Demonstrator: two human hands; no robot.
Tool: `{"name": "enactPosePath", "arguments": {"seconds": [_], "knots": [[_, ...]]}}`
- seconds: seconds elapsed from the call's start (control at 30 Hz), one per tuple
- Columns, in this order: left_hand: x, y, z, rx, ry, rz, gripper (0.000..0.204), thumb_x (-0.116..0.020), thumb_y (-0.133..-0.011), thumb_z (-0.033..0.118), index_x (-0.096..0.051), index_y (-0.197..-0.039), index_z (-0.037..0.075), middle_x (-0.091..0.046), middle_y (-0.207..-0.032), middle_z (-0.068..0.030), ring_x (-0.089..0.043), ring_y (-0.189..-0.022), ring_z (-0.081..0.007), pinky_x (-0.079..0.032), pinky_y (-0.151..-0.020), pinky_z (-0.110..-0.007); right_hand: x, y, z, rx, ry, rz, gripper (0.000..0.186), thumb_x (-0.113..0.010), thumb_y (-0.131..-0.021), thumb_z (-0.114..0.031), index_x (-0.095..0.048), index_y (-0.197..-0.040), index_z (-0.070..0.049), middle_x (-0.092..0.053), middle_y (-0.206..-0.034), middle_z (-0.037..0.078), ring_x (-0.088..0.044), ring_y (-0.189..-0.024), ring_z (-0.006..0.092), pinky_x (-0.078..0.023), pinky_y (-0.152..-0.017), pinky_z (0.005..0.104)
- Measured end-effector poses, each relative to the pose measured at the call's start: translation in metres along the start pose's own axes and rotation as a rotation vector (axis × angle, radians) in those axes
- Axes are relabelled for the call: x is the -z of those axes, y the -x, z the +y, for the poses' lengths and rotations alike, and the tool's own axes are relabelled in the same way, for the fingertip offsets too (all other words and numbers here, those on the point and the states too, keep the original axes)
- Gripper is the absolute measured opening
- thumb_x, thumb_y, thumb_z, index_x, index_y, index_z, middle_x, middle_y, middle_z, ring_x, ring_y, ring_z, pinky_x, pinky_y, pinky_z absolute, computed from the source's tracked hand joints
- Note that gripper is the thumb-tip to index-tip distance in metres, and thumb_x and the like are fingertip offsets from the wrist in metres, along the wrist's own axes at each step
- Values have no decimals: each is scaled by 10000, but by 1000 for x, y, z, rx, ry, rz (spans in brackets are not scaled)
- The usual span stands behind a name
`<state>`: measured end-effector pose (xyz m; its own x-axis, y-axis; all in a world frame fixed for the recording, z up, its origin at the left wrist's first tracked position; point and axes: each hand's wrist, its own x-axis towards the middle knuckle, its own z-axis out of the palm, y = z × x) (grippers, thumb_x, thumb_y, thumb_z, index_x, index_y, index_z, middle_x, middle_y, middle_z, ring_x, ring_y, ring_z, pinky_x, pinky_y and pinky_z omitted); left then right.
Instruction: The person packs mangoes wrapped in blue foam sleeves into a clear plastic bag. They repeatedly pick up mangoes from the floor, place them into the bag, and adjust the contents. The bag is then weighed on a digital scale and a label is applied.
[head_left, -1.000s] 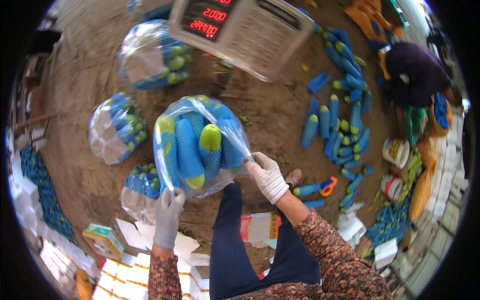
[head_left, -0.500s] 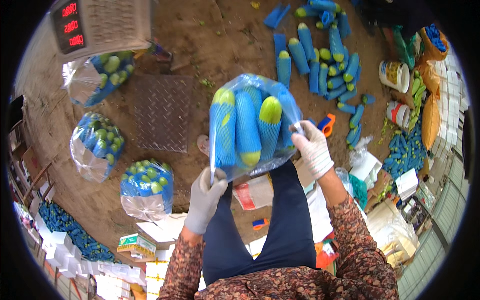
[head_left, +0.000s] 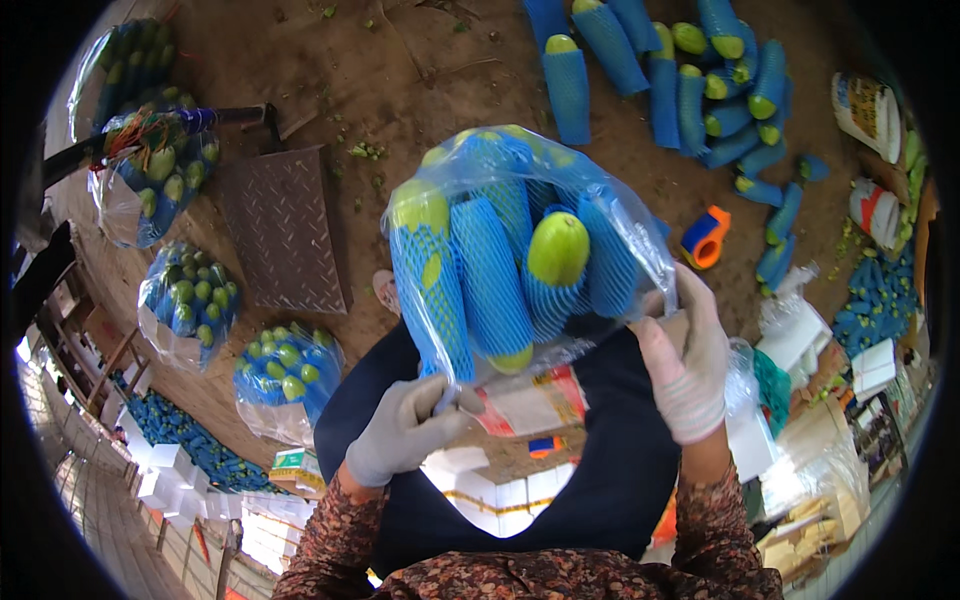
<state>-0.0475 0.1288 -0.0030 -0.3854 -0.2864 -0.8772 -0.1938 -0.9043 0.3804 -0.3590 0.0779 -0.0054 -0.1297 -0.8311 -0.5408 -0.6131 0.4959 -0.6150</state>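
Note:
A clear plastic bag (head_left: 640, 215) is in front of me, filled with several long green gourds (head_left: 558, 250) in blue mesh sleeves. The ends of the gourds show through the open side that faces me. My left hand (head_left: 410, 425), in a pale glove, is closed on the bag's gathered edge at its lower left. On the other side, my right hand (head_left: 685, 360), also gloved, pinches the bag's right edge, its fingertips partly hidden by the plastic. Both knees are bent and spread below the bag.
Loose sleeved gourds (head_left: 690, 105) lie on the dirt floor, far right. An orange and blue tape dispenser (head_left: 706, 238) sits right of the bag. Filled bags (head_left: 188, 305) stand left, beside a metal platform (head_left: 285, 230). White buckets (head_left: 866, 115) are at far right.
My knees have bent and spread apart, and the view has come lower. The bag looks nearer and larger. Both hands still hold its edges.

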Motion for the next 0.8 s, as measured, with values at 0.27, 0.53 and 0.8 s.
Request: {"name": "enactPosePath", "arguments": {"seconds": [0.27,0.53,0.8], "knots": [[46,-42,-47,-624,106,-329,85,-670,-841,-54,-716,-877,-116,-661,-745,-160,-623,-628,-257,-444,-584,-344,-41,-39,16,741,392,81,547,-730,-824,-246,-557,-1301,-42,-575,-1300,222,-574,-1191,461,-371,-1094,643],[-9,-3,-67,-710,385,223,188,-658,-815,-33,-713,-993,-55,-724,-873,-79,-671,-822,-110,-511,-738,-235,-83,-20,22,1217,566,-503,511,-760,-759,-160,-644,-1255,-116,-614,-1307,93,-571,-1246,313,-434,-1076,545],[-37,-16,-99,-891,606,221,268,-470,-992,114,-572,-1157,-71,-351,-564,44,-327,-448,-80,-344,-515,-282,-159,4,54,1963,1033,-482,225,-616,-860,-257,-653,-1063,-171,-605,-1216,89,-528,-1278,344,-379,-1082,714]]}}
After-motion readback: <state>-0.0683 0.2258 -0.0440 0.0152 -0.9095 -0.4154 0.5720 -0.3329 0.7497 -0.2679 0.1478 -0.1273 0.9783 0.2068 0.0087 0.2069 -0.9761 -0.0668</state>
